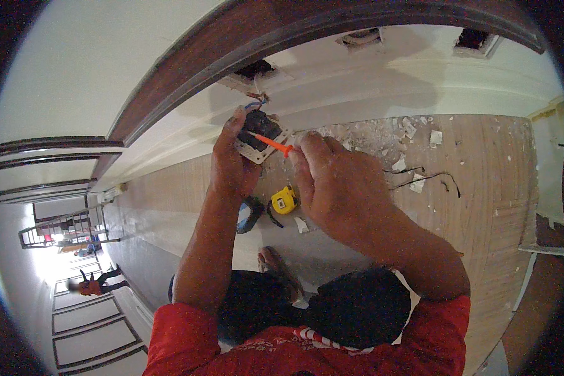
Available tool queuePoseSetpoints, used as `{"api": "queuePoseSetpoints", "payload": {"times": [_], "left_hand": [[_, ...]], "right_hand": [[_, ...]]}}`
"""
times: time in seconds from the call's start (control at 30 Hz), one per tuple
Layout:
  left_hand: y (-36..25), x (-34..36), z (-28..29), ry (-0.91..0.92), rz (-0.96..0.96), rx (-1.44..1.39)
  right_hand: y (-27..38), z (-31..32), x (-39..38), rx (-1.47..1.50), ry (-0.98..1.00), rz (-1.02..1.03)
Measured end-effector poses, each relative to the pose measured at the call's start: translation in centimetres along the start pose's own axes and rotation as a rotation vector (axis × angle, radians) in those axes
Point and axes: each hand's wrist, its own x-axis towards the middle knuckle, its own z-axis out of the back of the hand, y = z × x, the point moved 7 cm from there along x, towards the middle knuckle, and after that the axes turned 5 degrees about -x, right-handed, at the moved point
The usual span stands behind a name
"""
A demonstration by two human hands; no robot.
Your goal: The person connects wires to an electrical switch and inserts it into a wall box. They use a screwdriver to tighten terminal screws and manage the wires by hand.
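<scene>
My left hand (233,156) is closed on a square wall socket (254,152), its dark back turned up and its pale frame along the lower edge. Wires (255,101) in blue and brown run from the socket toward a dark hole (257,69) in the wall. In my right hand (332,182) is a screwdriver with an orange shaft (273,143), its handle hidden by my fingers. The shaft points left, and its tip reaches the back of the socket. Whether the tip sits in a screw is too small to tell.
Below my hands a yellow tape measure (283,200) lies on the floor beside a dark blue object (249,214). Plaster chips (410,128) and a black wire (442,175) are scattered to the right. More wall holes (473,41) appear ahead. A person (94,285) is far left.
</scene>
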Motion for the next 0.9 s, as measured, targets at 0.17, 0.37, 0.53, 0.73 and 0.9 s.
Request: {"api": "queuePoseSetpoints", "payload": {"times": [0.17, 0.37, 0.53, 0.73, 0.9], "left_hand": [[0.0, 0.2, 0.2, 0.009, -0.016, 0.015], [0.0, 0.4, 0.4, 0.010, -0.026, 0.001], [-0.2, 0.4, 0.2, 0.001, -0.043, 0.017], [-0.3, -0.1, -0.2, -0.046, -0.056, 0.080], [0.2, 0.4, 0.0, -0.015, -0.054, 0.020]], "right_hand": [[1.1, 0.4, -0.6, -0.043, -0.014, 0.087], [1.3, 0.2, -0.6, -0.117, -0.081, 0.195], [2.6, 0.2, -1.2, -0.328, -0.164, 0.314], [2.4, 0.2, -1.1, -0.288, -0.075, 0.204], [1.2, -0.2, -0.8, -0.158, -0.094, 0.142]]}}
